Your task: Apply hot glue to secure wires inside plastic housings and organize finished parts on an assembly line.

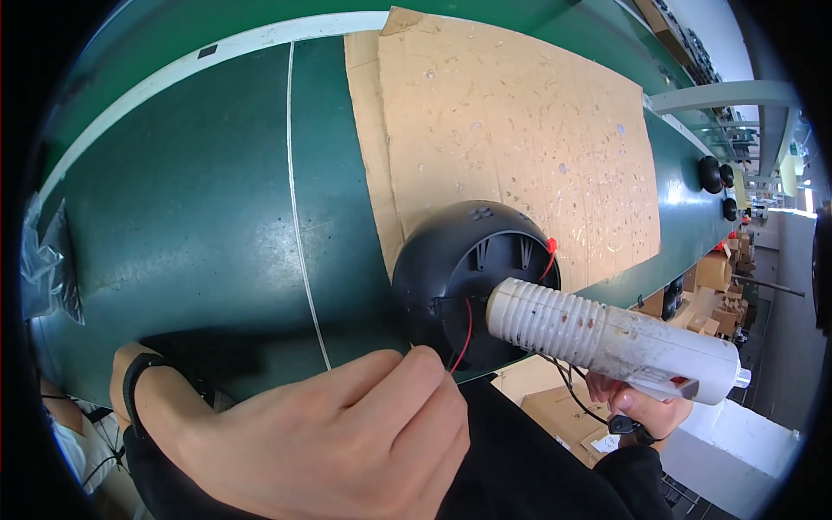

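Note:
A black round plastic housing (425, 260) rests at the near edge of the bench, partly on cardboard, its hollow side facing up and toward me. Out of it runs a thin red wire (470, 325) down to my left hand (347, 433), which is closed with its fingertips mostly hidden, apparently pinching that wire. A second red lead ends in a small red connector (552, 246) at the housing's far right rim. My right hand (641, 407) grips a white gun-shaped tool (624, 342) by its handle. The tool's ribbed end lies over the housing's opening; its exact kind is unclear.
Stained cardboard sheets (511, 130) cover part of the green bench (191, 199). A clear plastic bag (52, 264) lies at the far left. Several black round parts (711, 175) stand farther along on the right. Below the tool is a cardboard box (563, 420), with a dark cable (572, 394) hanging nearby.

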Demonstrator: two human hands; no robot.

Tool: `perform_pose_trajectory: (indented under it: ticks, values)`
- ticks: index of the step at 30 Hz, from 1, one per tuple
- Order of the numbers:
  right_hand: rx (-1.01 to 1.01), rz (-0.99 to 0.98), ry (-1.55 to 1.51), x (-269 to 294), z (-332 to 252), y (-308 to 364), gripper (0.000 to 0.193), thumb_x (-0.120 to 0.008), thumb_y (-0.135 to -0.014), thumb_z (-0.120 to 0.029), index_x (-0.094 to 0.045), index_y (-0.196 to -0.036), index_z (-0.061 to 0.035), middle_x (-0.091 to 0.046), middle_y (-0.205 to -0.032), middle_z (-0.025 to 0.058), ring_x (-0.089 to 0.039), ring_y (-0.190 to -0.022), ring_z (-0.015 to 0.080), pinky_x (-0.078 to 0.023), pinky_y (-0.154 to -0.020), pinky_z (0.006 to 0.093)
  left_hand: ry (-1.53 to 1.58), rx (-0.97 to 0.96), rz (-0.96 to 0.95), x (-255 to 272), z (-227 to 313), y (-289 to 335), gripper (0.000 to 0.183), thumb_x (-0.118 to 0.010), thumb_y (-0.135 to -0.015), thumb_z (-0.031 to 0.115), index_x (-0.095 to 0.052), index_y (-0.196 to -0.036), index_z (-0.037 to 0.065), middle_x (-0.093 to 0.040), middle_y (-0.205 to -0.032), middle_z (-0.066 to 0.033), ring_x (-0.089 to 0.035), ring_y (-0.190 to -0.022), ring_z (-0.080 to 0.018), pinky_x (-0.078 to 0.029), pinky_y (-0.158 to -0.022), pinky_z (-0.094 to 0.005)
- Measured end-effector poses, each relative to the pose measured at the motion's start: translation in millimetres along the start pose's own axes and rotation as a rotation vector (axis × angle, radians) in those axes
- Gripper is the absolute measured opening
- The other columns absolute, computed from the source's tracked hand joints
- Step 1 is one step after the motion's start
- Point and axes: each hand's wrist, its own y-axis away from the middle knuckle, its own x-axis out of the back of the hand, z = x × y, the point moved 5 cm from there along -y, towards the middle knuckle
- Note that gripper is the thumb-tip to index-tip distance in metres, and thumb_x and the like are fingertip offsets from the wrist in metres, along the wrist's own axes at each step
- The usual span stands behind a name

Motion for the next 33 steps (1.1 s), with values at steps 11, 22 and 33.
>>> perform_pose_trajectory:
  ticks: [11,22,33]
  values:
    - [0.025,0.087,-0.045,3.0,5.5,5.2,0.082,-0.099,-0.055,-0.029,-0.054,-0.116,0.0025,-0.063,-0.105,0.0138,-0.066,-0.096,0.0240,-0.054,-0.084,0.0354,0.006,-0.009,0.021,-1.1,0.5,0.5,0.019,-0.069,-0.060,0.009,-0.067,-0.074,-0.004,-0.061,-0.072,-0.0108,-0.063,-0.072,-0.0229,-0.057,-0.065,-0.0268]
    - [-0.017,0.103,-0.065,-0.7,-7.3,2.8,0.076,-0.097,-0.055,-0.025,-0.059,-0.113,0.0044,-0.064,-0.103,0.0135,-0.066,-0.094,0.0237,-0.054,-0.082,0.0346,0.089,0.030,0.062,14.4,-17.8,-3.4,0.021,-0.069,-0.058,0.005,-0.068,-0.077,-0.001,-0.059,-0.072,-0.0092,-0.062,-0.068,-0.0225,-0.053,-0.056,-0.0289]
    - [0.063,0.062,-0.051,3.7,8.2,3.7,0.068,-0.096,-0.055,-0.023,-0.063,-0.107,0.0055,-0.066,-0.098,0.0120,-0.067,-0.089,0.0218,-0.054,-0.078,0.0330,0.506,0.682,0.031,26.6,-77.7,-43.4,0.012,-0.075,-0.079,-0.003,-0.074,-0.091,-0.002,-0.071,-0.082,-0.0082,-0.066,-0.071,-0.0121,-0.051,-0.061,-0.0238]
